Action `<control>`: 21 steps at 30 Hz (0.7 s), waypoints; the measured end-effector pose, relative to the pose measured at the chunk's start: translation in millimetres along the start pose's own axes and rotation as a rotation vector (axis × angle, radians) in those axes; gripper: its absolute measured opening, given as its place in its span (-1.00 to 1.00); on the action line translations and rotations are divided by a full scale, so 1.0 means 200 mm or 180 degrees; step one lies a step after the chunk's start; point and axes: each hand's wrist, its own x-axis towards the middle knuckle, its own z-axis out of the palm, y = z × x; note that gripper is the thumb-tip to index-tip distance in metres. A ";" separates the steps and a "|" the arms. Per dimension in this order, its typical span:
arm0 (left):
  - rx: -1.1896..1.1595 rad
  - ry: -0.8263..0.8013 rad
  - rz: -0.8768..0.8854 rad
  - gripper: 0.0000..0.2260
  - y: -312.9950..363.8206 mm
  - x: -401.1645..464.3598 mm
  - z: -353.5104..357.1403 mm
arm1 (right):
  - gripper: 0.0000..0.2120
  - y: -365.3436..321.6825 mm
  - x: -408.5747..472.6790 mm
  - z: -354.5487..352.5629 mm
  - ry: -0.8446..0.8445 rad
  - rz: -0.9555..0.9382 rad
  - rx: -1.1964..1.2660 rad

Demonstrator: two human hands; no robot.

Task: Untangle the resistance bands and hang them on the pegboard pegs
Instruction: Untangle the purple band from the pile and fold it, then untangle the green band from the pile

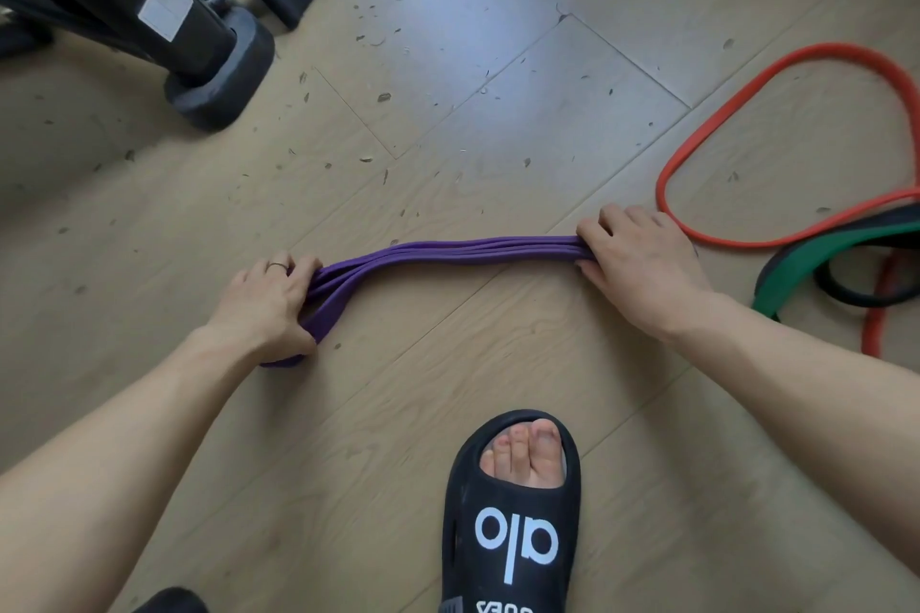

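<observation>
Low over the wooden floor (498,65), both hands work one purple band (448,250), folded into several strands and held stretched between them. Left hand (264,299), ring on one finger, has its fingers curled around the band's left end; a loop of purple shows beneath the palm, touching the floor. Right hand (642,259) grips the right end, fingers wrapped over the bunched strands, thumb beneath. Band runs roughly level, sagging slightly toward the left. Further right, well apart from the purple one, a red band (776,80) lies in a wide loop on the floor, overlapping a green band (806,264) and a black band (846,294) in a loose pile at the frame edge. Black slide sandal (513,513) on one foot, near bottom centre. Dark base of exercise equipment (219,80) at upper left. Scattered debris on floorboards.
</observation>
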 end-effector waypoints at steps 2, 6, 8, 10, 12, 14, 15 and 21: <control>-0.0160 0.0194 -0.0036 -0.57 -0.01 -0.01 -0.02 | -0.84 0.01 0.00 0.00 0.0065 0.0120 0.0066; -0.0117 0.0611 -0.0124 -0.74 -0.02 0.00 -0.01 | -0.84 0.01 0.00 0.01 0.0048 0.0347 0.0167; -0.0084 0.0597 -0.0182 -0.71 0.01 0.01 0.00 | -0.83 0.01 0.01 0.00 -0.0053 0.0356 0.0178; 0.0110 0.0428 -0.0249 -0.57 0.03 0.01 0.00 | -0.80 0.01 0.02 -0.01 -0.0195 0.0370 0.0185; 0.0272 0.0269 -0.0171 -0.26 0.07 0.03 -0.02 | -0.74 0.01 0.02 -0.03 -0.0328 0.0378 0.0175; 0.0158 0.0199 0.0094 0.03 0.14 0.04 -0.08 | -0.62 -0.01 0.02 -0.05 -0.0407 0.0347 0.0157; 0.0031 0.0221 0.0240 0.09 0.19 0.05 -0.11 | -0.55 -0.02 0.02 -0.05 -0.0448 0.0318 0.0136; -0.0184 0.0631 0.1096 0.00 0.65 0.08 -0.31 | -0.28 -0.08 -0.03 -0.13 -0.0320 0.0310 0.0422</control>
